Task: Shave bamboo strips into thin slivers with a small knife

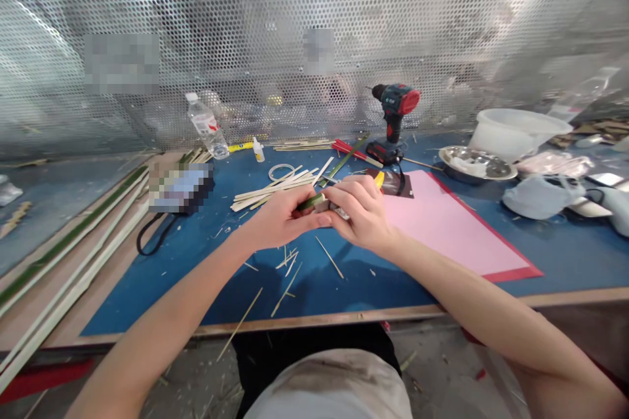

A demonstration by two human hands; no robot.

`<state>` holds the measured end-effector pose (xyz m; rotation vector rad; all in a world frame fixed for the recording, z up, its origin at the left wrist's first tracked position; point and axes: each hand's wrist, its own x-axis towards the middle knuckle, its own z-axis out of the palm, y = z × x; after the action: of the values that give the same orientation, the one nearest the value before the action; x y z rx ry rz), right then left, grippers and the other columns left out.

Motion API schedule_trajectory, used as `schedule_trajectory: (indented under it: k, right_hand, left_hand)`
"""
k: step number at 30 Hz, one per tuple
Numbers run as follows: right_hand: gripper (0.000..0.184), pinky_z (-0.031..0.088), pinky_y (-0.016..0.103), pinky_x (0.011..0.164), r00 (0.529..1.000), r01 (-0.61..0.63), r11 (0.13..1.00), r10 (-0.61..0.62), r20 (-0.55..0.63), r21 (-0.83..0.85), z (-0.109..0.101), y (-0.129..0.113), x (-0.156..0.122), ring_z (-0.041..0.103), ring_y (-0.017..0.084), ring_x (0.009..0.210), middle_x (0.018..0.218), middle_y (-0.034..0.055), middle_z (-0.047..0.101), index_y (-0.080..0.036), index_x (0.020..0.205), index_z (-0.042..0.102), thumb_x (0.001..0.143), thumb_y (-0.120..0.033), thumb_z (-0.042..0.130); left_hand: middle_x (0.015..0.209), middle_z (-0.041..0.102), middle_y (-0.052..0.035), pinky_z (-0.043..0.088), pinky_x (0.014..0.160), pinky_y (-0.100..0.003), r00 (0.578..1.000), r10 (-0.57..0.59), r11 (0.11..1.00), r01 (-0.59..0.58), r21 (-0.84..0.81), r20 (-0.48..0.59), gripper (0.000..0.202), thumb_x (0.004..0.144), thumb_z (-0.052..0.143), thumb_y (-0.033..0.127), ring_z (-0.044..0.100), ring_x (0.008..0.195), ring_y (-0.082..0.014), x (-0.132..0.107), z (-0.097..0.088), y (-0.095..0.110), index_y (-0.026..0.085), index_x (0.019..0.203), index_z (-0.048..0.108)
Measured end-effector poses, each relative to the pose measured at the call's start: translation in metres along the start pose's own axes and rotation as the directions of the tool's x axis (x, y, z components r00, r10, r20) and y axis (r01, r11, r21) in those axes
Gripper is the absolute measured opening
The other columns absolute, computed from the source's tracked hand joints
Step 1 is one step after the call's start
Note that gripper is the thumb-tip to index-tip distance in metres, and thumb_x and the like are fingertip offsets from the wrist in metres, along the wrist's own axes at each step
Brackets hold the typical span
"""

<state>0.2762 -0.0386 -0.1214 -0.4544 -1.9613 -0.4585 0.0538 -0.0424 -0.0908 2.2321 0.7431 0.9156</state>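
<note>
Roughly at nine o'clock from the hands, long bamboo slats (63, 255) are laid along the edge of the blue desk (196, 275). At eleven o'clock a water bottle (207, 125) and a small glue bottle (258, 150) are seen, and a pile of pale strips (275, 188) is spread just beyond the hands.

At the centre, a short green bamboo strip (310, 202) is held above the desk between both hands. The fingers of the left hand (278, 219) are closed in a pinch on its left end. Those of the right hand (361, 212) are curled shut on its right end, together with a small pale object that cannot be made out.

The strip is judged light and stiff along the grain, yet thin enough to split if bent hard. Its green skin is probably smooth and slippery, its cut edges splintery. It is best taken by the flat faces, close to the ends.

At three o'clock a pink sheet (442, 222) is spread, and at one o'clock a drill (396, 111) is stood.
</note>
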Motion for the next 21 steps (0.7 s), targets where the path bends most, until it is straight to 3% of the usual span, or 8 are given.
schedule_trajectory:
  k: [3,9,21]
  right_hand:
    - [0.031,0.049,0.042,0.085,1.000,-0.018,1.000,0.018,0.001,0.005,0.0003,-0.0010,0.0005,0.062,0.025,0.097,0.104,0.0069,0.072,-0.024,0.132,0.057,0.103,-0.034,0.061]
    - [0.032,0.051,0.041,0.086,0.997,-0.076,0.997,0.076,-0.007,-0.011,-0.0002,-0.0046,0.0001,0.062,0.023,0.094,0.104,0.0065,0.072,-0.023,0.134,0.057,0.103,-0.031,0.059]
    - [0.029,0.052,0.040,0.083,1.000,-0.008,0.999,0.007,0.022,0.042,-0.0057,0.0004,0.0030,0.063,0.023,0.093,0.103,0.0070,0.072,-0.020,0.130,0.059,0.102,-0.030,0.059]
  left_hand:
    - [0.068,0.042,0.0054,0.029,0.048,-0.022,0.997,0.058,0.995,-0.055,0.081,-0.041,0.038,0.093,0.074,0.044,0.036,0.057,-0.0083,0.0010,0.0011,0.0024,0.020,0.079,0.048]
    - [0.065,0.044,0.0061,0.030,0.052,-0.023,0.994,0.069,0.986,-0.055,0.160,-0.081,0.039,0.099,0.065,0.046,0.037,0.057,-0.0077,0.0026,0.0046,0.0086,0.019,0.077,0.048]
    - [0.066,0.047,0.0071,0.030,0.050,-0.021,0.998,-0.020,0.998,0.023,0.057,-0.063,0.043,0.090,0.076,0.051,0.039,0.056,-0.0065,0.0003,0.0061,0.0034,0.019,0.080,0.048]
